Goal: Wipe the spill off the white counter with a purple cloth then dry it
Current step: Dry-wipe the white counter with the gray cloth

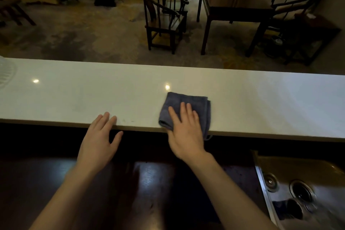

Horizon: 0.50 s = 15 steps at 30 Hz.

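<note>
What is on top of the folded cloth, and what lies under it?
The right hand lies flat on the cloth, fingers spread. The cloth rests on the white counter, one corner hanging over the near edge. Any spill beneath it is covered and cannot be seen.

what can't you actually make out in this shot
- Spill: no clear liquid shows on the white counter in the head view; glare and dim light may mask it.
- Near part of the purple cloth: covered by the right hand.
- Left hand: fingertips at the counter edge, contact uncertain.
- Ribbed white object: cut off by the left edge.
- Sink: motion-blurred, contents unclear.
</note>
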Tool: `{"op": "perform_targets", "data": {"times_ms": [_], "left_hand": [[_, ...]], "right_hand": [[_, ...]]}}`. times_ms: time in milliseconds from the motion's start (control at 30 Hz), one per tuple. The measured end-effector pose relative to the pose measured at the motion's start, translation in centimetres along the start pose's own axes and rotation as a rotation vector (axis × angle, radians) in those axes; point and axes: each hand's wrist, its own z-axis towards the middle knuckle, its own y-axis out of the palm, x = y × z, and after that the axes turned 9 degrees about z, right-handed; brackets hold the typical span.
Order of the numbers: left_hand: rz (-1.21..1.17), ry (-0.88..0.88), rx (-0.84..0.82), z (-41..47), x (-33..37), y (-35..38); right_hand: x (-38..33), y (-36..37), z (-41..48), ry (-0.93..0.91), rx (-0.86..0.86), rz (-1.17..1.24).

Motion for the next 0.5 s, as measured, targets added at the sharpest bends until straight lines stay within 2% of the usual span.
{"op": "perform_targets", "data": {"times_ms": [233,500], "left_hand": [[0.019,-0.005,-0.031,0.1,0.1,0.2],[0.031,-0.032,-0.005,0.1,0.3,0.2]], "right_hand": [[-6.6,3.7,3.2,-0.263,-0.187,0.018],[-3.7,2.0,4.6,-0.46,-0.279,-0.031]]}}
